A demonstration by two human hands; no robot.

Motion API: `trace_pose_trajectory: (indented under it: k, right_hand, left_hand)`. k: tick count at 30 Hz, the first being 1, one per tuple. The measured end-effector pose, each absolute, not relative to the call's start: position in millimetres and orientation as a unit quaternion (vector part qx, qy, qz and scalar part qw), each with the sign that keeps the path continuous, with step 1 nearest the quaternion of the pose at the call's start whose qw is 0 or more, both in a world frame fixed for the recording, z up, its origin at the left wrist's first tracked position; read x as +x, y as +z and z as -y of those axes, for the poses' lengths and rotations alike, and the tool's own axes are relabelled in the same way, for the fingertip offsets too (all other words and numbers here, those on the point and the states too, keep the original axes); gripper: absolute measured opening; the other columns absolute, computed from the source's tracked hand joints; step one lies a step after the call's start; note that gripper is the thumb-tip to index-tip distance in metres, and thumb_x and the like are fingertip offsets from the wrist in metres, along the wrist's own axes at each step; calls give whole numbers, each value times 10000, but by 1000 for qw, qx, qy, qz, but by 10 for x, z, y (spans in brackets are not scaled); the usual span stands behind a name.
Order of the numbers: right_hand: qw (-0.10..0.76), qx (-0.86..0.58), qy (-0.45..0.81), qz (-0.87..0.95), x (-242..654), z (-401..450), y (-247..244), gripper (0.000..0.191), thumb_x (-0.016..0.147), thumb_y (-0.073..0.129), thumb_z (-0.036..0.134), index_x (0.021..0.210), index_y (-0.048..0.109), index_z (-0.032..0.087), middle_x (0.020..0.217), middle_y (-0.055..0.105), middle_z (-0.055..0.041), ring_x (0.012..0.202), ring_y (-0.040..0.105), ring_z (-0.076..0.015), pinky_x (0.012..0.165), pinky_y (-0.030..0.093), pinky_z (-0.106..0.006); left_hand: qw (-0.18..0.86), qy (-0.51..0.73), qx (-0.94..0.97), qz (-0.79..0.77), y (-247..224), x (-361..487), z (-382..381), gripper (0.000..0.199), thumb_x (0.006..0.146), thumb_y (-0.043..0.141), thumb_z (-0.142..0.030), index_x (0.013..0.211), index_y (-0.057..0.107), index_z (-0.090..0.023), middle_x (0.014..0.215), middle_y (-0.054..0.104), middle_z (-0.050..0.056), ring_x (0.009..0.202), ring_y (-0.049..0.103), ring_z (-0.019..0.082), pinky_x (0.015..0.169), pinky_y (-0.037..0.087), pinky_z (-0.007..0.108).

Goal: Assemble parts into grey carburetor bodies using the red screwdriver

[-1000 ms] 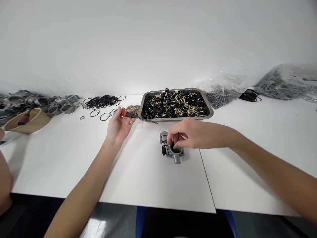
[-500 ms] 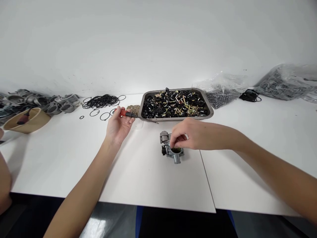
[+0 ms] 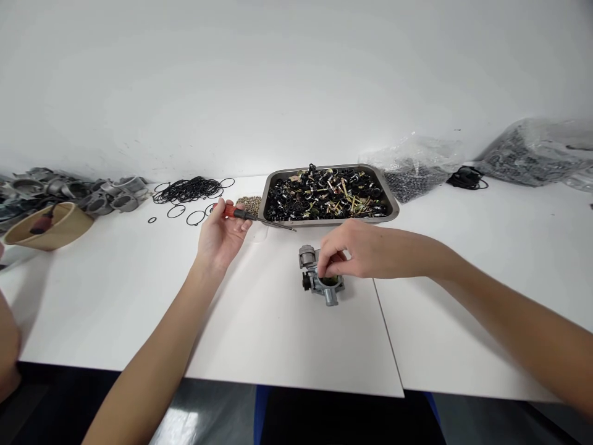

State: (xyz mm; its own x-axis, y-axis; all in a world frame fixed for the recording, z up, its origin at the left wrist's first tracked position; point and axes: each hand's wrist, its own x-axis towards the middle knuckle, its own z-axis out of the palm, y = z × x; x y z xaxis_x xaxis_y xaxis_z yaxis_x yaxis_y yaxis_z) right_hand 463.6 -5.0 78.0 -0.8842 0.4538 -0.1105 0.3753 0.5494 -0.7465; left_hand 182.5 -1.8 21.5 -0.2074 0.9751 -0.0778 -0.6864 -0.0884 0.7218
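Note:
My left hand [image 3: 222, 238] is closed around the red and black handle of a screwdriver [image 3: 243, 214]. Its thin shaft points right, in front of the tray. A grey metal carburetor body [image 3: 330, 296] rests on the white table before me, with a round opening facing up and a dark knob on its left side. Over that opening my right hand [image 3: 345, 250] is bent down, thumb and fingertips pinched together at the inner rim. Whatever the fingertips hold is hidden. Something yellowish shows inside the opening below them.
Behind stands a metal tray [image 3: 393, 213] of black and brass-coloured parts. Black rubber rings [image 3: 188, 190], small brass pieces [image 3: 250, 204] and grey castings [image 3: 123, 191] lie left. A tan container [image 3: 69, 228] holds another screwdriver. Plastic bags [image 3: 417, 167] are at right. Another person's arm [image 3: 7, 340] shows far left.

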Motion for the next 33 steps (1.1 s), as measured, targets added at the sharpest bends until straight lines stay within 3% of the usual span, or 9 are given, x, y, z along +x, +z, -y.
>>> trace_pose_trajectory:
  k: [8,12,14,17,20,26,33]
  right_hand:
    - [57,-260,431,862,4593,33,696,189,802,637,145,974,693,199,817,666,-12,705,594,-131,624,442,-246]
    - [66,-259,423,866,4589,-74,613,291,783,712,232,1073,681,220,1036,619,-55,835,572,-159,717,467,-279]
    - [65,-227,435,869,4608,-155,590,361,795,729,290,1145,663,229,1182,588,-73,1007,571,-193,855,466,-316]
    - [55,-160,446,879,4644,-249,568,545,753,789,401,1252,617,265,1409,489,-57,1288,449,-233,1064,363,-343]
    - [7,-126,459,879,4650,-259,507,713,672,849,411,1317,570,292,1525,370,-40,1337,413,-241,1065,374,-309]
    - [19,-155,443,883,4589,-124,324,553,682,830,400,1187,625,306,1415,355,-41,1225,489,-231,956,456,-301]
    - [27,-150,437,886,4592,-79,317,540,713,814,352,1212,608,331,1344,344,-47,1253,428,-251,1029,400,-359]
  left_hand:
    - [587,706,224,-327,210,1825,12,289,996,425,-265,776,566,-143,751,626,43,639,576,81,504,411,192]
    - [580,709,223,-334,205,1824,4,284,992,420,-262,775,557,-142,737,621,42,608,586,86,480,409,193]
    - [577,712,219,-335,211,1820,2,274,989,425,-263,780,554,-141,738,619,43,602,593,90,470,405,192]
    - [576,717,213,-330,236,1812,10,265,987,425,-256,784,552,-143,733,615,39,606,598,91,466,409,190]
    - [563,729,208,-330,289,1800,32,274,990,412,-251,776,545,-144,718,606,29,584,579,80,451,406,182]
    - [526,731,291,-322,643,1839,87,322,990,381,-229,742,575,-162,716,606,29,603,598,97,402,399,185]
    - [487,600,536,-340,1467,2308,189,287,965,415,-215,798,638,-148,706,612,51,385,463,85,372,425,221]
